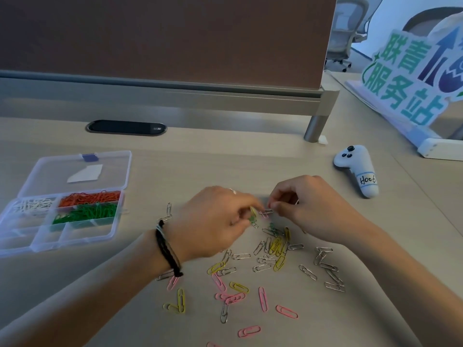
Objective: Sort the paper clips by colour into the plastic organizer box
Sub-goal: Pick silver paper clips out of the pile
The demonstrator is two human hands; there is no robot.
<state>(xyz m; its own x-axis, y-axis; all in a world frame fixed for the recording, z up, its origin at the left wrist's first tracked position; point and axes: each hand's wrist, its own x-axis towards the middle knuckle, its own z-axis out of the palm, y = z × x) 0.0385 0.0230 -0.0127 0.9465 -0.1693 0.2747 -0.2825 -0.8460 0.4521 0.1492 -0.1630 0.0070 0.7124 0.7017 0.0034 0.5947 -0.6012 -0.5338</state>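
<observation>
Head view shows, left of the loose paper clips (271,249), the plastic organizer box (62,211) open with white, orange and green sorted, while above them the left hand (213,221) pinches a few clips and the right hand (308,206) pinches another, seemingly untangling them.

**What the view hides**

The clear plastic organizer box (75,216) loses its near-left corner past the frame's left edge. The left hand (213,221) covers most of the yellow and green clips it pinches. A pink wire paper clip (213,344) is cut by the bottom edge. The green-lettered cardboard sign (406,78) runs off right.
</observation>
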